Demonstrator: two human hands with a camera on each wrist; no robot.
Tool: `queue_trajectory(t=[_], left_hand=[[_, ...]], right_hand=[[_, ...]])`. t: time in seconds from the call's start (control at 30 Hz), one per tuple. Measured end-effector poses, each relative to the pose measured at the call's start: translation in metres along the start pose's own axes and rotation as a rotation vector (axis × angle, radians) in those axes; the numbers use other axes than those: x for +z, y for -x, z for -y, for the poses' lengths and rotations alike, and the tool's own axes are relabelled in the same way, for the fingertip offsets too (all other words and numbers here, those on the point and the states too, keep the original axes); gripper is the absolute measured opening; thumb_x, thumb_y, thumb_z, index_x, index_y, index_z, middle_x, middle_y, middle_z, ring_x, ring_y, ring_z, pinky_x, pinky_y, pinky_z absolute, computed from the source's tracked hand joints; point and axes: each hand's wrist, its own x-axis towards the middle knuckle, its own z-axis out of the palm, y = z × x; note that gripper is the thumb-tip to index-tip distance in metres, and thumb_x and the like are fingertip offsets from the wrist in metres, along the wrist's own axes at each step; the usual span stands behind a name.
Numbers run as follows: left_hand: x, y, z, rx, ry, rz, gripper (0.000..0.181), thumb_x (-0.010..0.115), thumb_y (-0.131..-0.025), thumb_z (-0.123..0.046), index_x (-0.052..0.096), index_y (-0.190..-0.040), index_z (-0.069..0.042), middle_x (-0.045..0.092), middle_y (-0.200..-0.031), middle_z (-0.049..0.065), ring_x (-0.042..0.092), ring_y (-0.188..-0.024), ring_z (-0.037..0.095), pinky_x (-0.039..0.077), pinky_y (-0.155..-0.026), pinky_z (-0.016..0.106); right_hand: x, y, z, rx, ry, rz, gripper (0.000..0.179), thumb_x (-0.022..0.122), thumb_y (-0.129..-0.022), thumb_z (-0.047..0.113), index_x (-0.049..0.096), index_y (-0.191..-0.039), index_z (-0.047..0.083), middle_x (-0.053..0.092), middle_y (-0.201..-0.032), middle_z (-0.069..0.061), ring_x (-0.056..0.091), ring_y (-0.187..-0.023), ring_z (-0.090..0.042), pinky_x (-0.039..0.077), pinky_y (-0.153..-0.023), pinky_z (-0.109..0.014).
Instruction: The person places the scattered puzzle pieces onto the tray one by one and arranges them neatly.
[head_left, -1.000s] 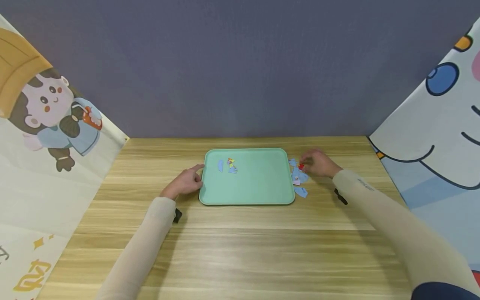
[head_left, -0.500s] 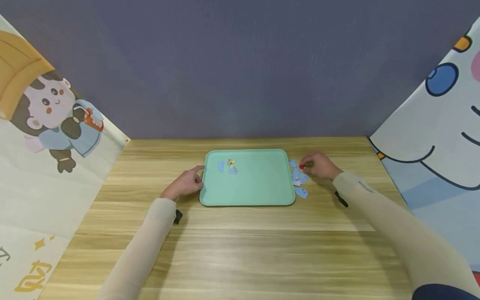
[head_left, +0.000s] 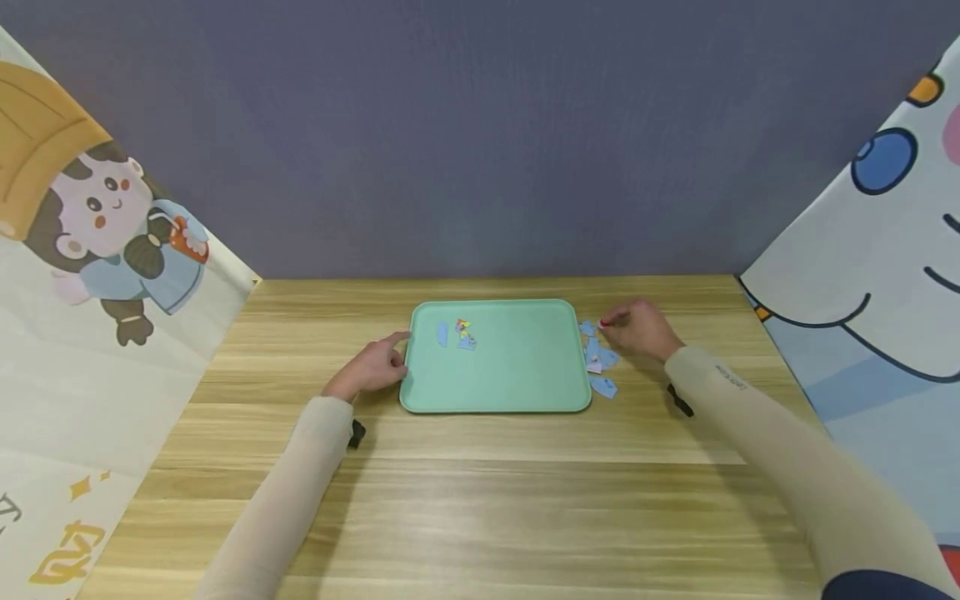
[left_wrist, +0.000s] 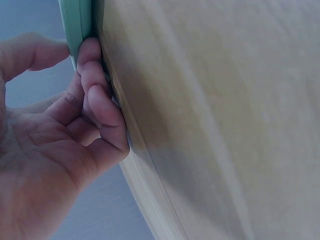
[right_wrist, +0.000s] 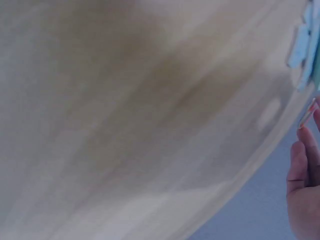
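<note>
A mint-green tray (head_left: pixel 517 379) lies on the wooden table. At its left side, my left hand (head_left: pixel 371 364) holds the rim; the left wrist view has the thumb on one face of the green edge (left_wrist: pixel 76 25) and curled fingers against the other. Beyond the tray's right side, my right hand (head_left: pixel 640 327) pinches a small, flat red puzzle piece (head_left: pixel 605 323) between thumb and fingertips. The right wrist view catches that piece (right_wrist: pixel 308 114) edge-on at the fingertips. Just below it lie several loose light-blue puzzle pieces (head_left: pixel 600 357) beside the tray's right rim.
On the tray's upper left sit a narrow blue piece (head_left: pixel 442 334) and a colourful cluster (head_left: pixel 465 335) with yellow, red and blue parts. One blue piece (head_left: pixel 603 387) lies near the tray's lower right corner. A dark grey panel (head_left: pixel 480 150) rises behind the table (head_left: pixel 480 500).
The red piece has turned in my right fingertips and now appears thinner, and the hand has shifted slightly upward. My left hand stays at the tray's rim.
</note>
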Motion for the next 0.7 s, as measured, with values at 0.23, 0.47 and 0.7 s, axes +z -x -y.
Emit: queue_trajectory(t=[0.23, 0.47, 0.7], left_hand=[[0.0, 0.0, 0.0, 0.008, 0.005, 0.001, 0.071, 0.057, -0.086, -0.008, 0.023, -0.148, -0.002, 0.058, -0.066, 0.003, 0.045, -0.056, 0.016, 0.04, -0.066, 0.035], [-0.001, 0.001, 0.001, 0.007, -0.002, 0.003, 0.071, 0.057, -0.087, -0.009, 0.022, -0.148, -0.003, 0.059, -0.068, 0.003, 0.046, -0.057, 0.016, 0.04, -0.065, 0.034], [-0.001, 0.002, -0.001, 0.002, -0.007, 0.004, 0.071, 0.057, -0.086, -0.009, 0.022, -0.148, -0.002, 0.06, -0.07, 0.003, 0.048, -0.058, 0.016, 0.041, -0.062, 0.033]], right_hand=[[-0.005, -0.007, 0.016, -0.069, 0.052, -0.08, 0.012, 0.074, -0.08, 0.012, 0.076, -0.09, 0.006, 0.069, -0.097, -0.012, 0.054, -0.102, -0.034, 0.038, -0.091, -0.05], [0.001, -0.014, 0.03, -0.156, 0.084, -0.117, 0.011, 0.076, -0.078, 0.013, 0.077, -0.087, 0.007, 0.07, -0.097, -0.011, 0.056, -0.1, -0.032, 0.038, -0.091, -0.048], [0.009, -0.018, 0.051, -0.134, 0.049, -0.069, 0.014, 0.074, -0.081, 0.014, 0.076, -0.092, 0.006, 0.067, -0.103, -0.012, 0.054, -0.103, -0.031, 0.034, -0.096, -0.048]])
